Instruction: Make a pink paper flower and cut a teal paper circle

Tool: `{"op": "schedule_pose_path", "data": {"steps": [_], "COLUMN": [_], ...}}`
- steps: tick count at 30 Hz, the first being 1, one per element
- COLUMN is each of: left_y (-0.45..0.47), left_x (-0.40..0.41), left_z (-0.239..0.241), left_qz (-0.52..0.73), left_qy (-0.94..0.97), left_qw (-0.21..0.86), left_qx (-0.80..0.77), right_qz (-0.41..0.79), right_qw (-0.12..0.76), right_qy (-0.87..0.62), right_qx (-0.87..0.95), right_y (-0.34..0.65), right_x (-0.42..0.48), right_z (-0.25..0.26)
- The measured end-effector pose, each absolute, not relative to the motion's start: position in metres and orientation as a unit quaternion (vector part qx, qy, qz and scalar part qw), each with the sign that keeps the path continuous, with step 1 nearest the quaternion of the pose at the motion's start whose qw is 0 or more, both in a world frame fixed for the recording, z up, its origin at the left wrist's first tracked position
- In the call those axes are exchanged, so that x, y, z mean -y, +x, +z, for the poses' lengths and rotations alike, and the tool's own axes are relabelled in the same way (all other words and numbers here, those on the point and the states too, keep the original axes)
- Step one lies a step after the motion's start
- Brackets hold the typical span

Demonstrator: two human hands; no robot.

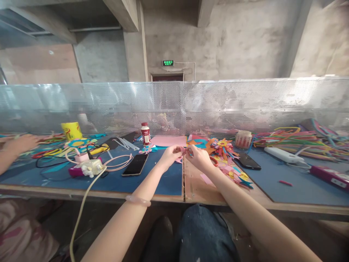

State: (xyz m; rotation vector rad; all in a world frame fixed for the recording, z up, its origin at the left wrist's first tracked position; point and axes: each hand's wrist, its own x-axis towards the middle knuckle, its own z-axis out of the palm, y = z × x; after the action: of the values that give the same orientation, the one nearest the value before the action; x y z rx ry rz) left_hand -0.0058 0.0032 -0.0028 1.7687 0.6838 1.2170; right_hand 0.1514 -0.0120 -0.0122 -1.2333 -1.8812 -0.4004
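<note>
Left hand (171, 156) and right hand (198, 156) meet over pink paper

The left hand's fingers pinch a small pink paper piece (179, 160), mostly hidden, above the counter (200, 194). The right hand's bent fingertips are just beside them; whether they grip it too, I cannot tell. An orange paper flower (222, 145) lies right of the hands, a pink sheet (167, 141) behind them, and a red-capped bottle (145, 134) stands beside the sheet.

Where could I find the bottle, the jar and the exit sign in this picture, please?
Bottle (146, 136), head view: on its label.
Jar (243, 139), head view: on its side.
Exit sign (168, 63), head view: on the middle of its face.
</note>
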Motion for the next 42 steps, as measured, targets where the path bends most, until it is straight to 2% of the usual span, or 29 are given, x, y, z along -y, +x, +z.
{"op": "schedule_pose_path", "data": {"steps": [17,27,33,37,42], "left_y": [-0.006,-0.007,-0.008,-0.009,-0.008], "left_x": [-0.010,-0.002,-0.004,-0.010,-0.010], "left_z": [-0.007,0.000,0.000,-0.004,-0.007], "left_qz": [0.517,0.482,0.495,0.513,0.518], "left_qy": [0.706,0.711,0.699,0.687,0.691], "left_qw": [0.397,0.428,0.428,0.420,0.414], "left_qx": [-0.277,-0.281,-0.288,-0.297,-0.289], "right_qz": [0.084,0.141,0.097,0.003,-0.115], "right_qw": [0.500,0.498,0.491,0.497,0.454], "right_qy": [-0.406,-0.375,-0.391,-0.439,-0.473], "right_qx": [0.760,0.769,0.772,0.749,0.746], "right_y": [0.160,0.163,0.163,0.162,0.156], "right_x": [0.003,0.009,0.007,0.005,0.010], "right_z": [-0.012,-0.007,-0.006,-0.010,-0.016]}}
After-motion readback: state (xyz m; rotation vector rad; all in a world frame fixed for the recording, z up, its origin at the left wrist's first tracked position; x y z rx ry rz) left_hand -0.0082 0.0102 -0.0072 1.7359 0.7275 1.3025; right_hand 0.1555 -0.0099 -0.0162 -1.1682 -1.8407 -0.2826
